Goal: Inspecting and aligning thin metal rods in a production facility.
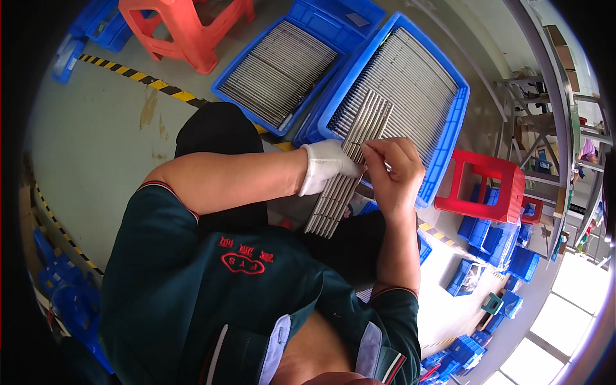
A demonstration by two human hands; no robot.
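Note:
My left hand [325, 168], in a white glove, is wrapped round a flat bundle of slim shiny metal rods [367, 124]. The rods lie side by side and slant from upper right to lower left above my lap, with dark marks across them. My bare right hand [398, 168] is closed in a pinch at the bundle's right edge, thumb and forefinger together. What lies between those fingertips is too small to make out. Just beyond the bundle stands a blue crate [463, 96] filled with rows of similar rods [410, 83].
Left of that crate, a second blue crate [221, 82] holds more metal rods. An orange-red stool [192, 38] stands at the far left, a red stool [513, 183] at the right. Metal shelving [564, 128] runs along the right. Yellow-black tape [138, 76] marks the floor.

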